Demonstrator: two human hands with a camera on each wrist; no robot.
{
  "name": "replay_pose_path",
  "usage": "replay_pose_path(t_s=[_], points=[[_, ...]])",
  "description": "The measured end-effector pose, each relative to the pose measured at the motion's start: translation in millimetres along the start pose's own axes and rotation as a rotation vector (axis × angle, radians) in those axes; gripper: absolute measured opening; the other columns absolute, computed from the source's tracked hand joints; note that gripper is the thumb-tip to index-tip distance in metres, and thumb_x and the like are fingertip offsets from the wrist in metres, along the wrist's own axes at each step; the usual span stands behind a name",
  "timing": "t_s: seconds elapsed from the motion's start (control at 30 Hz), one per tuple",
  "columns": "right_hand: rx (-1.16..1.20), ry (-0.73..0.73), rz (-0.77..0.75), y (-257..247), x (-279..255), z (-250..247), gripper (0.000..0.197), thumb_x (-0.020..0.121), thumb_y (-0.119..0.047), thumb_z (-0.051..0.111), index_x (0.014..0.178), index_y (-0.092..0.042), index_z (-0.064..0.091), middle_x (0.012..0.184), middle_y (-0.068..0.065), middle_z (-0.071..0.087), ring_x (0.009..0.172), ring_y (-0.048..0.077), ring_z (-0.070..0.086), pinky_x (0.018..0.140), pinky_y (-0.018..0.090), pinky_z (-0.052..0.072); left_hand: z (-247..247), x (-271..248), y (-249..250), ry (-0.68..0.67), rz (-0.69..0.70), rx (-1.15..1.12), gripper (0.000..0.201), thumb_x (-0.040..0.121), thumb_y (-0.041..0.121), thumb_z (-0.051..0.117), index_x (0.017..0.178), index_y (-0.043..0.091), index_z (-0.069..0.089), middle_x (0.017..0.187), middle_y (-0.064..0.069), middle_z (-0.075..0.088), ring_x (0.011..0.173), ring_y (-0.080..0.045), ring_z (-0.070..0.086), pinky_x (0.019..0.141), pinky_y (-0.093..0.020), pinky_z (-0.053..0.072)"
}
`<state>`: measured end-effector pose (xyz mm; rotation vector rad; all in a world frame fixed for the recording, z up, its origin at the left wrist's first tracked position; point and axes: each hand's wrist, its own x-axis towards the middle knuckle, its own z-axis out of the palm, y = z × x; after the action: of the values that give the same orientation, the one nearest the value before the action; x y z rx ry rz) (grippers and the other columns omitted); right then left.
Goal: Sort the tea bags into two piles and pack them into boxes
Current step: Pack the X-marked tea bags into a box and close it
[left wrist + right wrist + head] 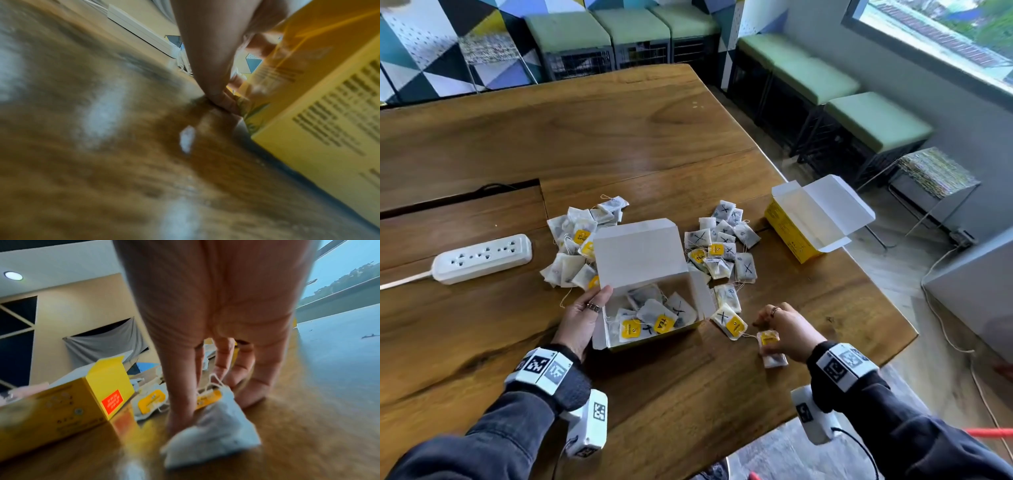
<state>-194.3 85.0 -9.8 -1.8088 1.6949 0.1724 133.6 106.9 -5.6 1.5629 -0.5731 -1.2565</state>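
An open yellow box (664,337) stands at the middle of the table with several tea bags (654,317) inside, its white lid up. My left hand (585,313) rests against the box's left side (308,113), fingers straight, little finger edge on the wood. My right hand (779,327) pinches a tea bag (774,356) that lies on the table right of the box; thumb (180,402) and fingers flank this yellow-tagged tea bag (216,431). A pile of plain bags (571,243) lies behind the box on the left, a pile of X-marked bags (722,240) on the right.
A second open yellow box (796,228) sits near the table's right edge (887,301). A white power strip (482,257) lies at the left beside a cable slot. Another tagged bag (729,322) lies between the box and my right hand. Green stools stand past the table.
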Motion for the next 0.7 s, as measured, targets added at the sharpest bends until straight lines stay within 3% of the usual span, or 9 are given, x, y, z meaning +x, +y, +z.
replay_pose_path(t_s=[0.1,0.17,0.23,0.33,0.43,0.5,0.6,0.7], points=[[0.007,-0.038,0.022,3,1,-1,0.033,0.065,-0.022,0.079,0.08,-0.027,0.05,0.1,-0.002,0.061,0.09,0.012,0.056,0.066,0.011,0.042,-1,-1,1,0.01,-0.006,0.007,0.016,0.091,0.017,0.055,0.106,0.016,0.059,0.095,0.002,0.059,0.09,-0.009,0.053,0.072,-0.014,0.038],[-0.049,-0.076,0.045,-1,-3,-9,0.029,0.075,-0.022,0.073,0.067,-0.027,0.046,0.08,-0.008,0.058,0.08,0.01,0.053,0.053,0.007,0.035,-1,-1,0,-0.003,-0.022,0.014,0.01,0.091,0.018,0.055,0.1,0.016,0.06,0.097,0.0,0.06,0.092,-0.01,0.054,0.081,-0.019,0.039],[0.021,-0.082,0.016,-5,-3,-19,0.024,0.077,-0.021,0.072,0.066,-0.024,0.051,0.071,-0.008,0.058,0.07,0.01,0.055,0.053,0.011,0.041,-3,1,-4,-0.003,-0.036,0.02,0.014,0.09,0.021,0.057,0.103,0.016,0.06,0.104,-0.003,0.06,0.102,-0.015,0.054,0.094,-0.025,0.038],[0.464,-0.109,-0.055,-16,2,-31,0.017,0.075,-0.014,0.077,0.076,-0.009,0.061,0.065,0.001,0.065,0.055,0.009,0.059,0.055,0.025,0.052,-7,5,-8,-0.007,-0.042,0.035,0.019,0.089,0.025,0.058,0.106,0.017,0.059,0.11,-0.004,0.06,0.108,-0.017,0.052,0.099,-0.029,0.036],[0.672,-0.122,0.033,-35,15,-26,0.025,0.074,-0.014,0.077,0.088,-0.008,0.057,0.077,0.007,0.063,0.061,0.011,0.06,0.054,0.02,0.051,-7,5,-9,-0.012,-0.045,0.046,0.021,0.089,0.025,0.057,0.108,0.017,0.058,0.111,-0.002,0.059,0.106,-0.015,0.051,0.094,-0.027,0.034],[0.535,-0.032,0.081,-42,28,-12,0.043,0.068,-0.024,0.082,0.099,-0.013,0.054,0.092,0.009,0.062,0.076,0.015,0.058,0.062,0.023,0.05,-6,4,-8,-0.016,-0.049,0.041,0.02,0.09,0.024,0.056,0.108,0.016,0.058,0.11,-0.003,0.059,0.105,-0.015,0.05,0.092,-0.026,0.034],[0.327,0.15,0.145,-48,35,5,0.068,0.06,-0.036,0.086,0.115,-0.015,0.051,0.109,0.004,0.056,0.099,0.018,0.056,0.084,0.027,0.047,-6,5,-9,-0.017,-0.05,0.034,0.024,0.09,0.023,0.056,0.112,0.014,0.058,0.109,-0.002,0.059,0.105,-0.015,0.051,0.092,-0.026,0.034],[0.354,0.139,0.178,-57,33,7,0.064,0.065,-0.032,0.083,0.117,-0.011,0.052,0.113,0.005,0.059,0.103,0.019,0.056,0.081,0.023,0.043,-8,7,-11,-0.022,-0.055,0.038,0.029,0.089,0.025,0.058,0.115,0.013,0.058,0.112,-0.003,0.06,0.107,-0.016,0.052,0.095,-0.027,0.035]])
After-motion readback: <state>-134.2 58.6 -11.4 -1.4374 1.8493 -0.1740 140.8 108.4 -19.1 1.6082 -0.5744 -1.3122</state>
